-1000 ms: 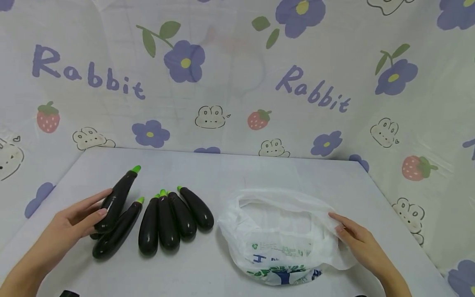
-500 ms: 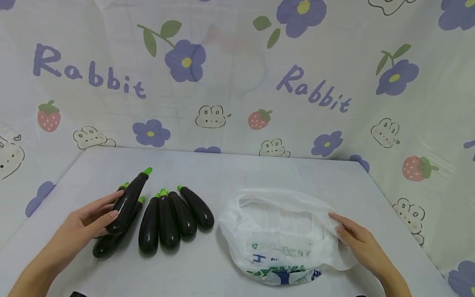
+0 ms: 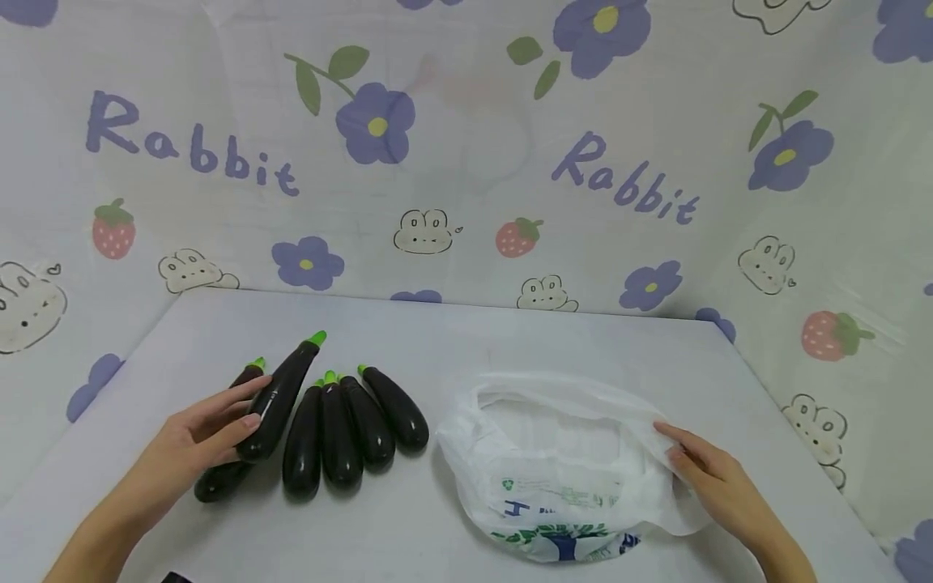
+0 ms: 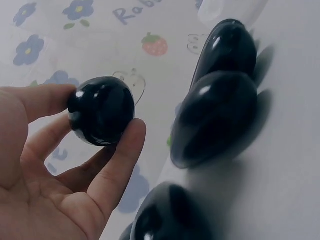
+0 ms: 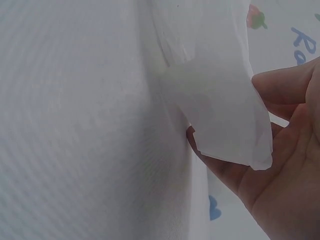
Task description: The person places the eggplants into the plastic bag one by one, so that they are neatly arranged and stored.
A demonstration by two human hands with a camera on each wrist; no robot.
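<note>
The left hand [image 3: 185,445] has its fingers [image 4: 122,155] closed around one eggplant [image 3: 277,405], gripping it toward the thick end, so its green stem [image 3: 317,338] points freely up, to the far right. In the left wrist view the digits sit on different sides of the round body, probably because so smooth a skin would slip from a looser hold. The right hand [image 3: 722,478] pinches a thin fold of the white plastic bag [image 3: 474,486] at its right side; holding the rim [image 3: 554,383] there likely stops the limp film from sagging over the opening.

Just right of the held eggplant, four eggplants [image 3: 342,445] lie fanned on the counter [image 3: 394,534], stems far and fat ends near, perhaps because tapered shapes nestle that way. To its left and nearer side, a stemmed top [image 3: 251,372] and a rounded end [image 3: 215,483] show; whether they belong to one eggplant, I cannot tell. The bag rests to the right of the row, its mouth gaping. Beyond the counter hangs a printed cloth [image 3: 466,174].
</note>
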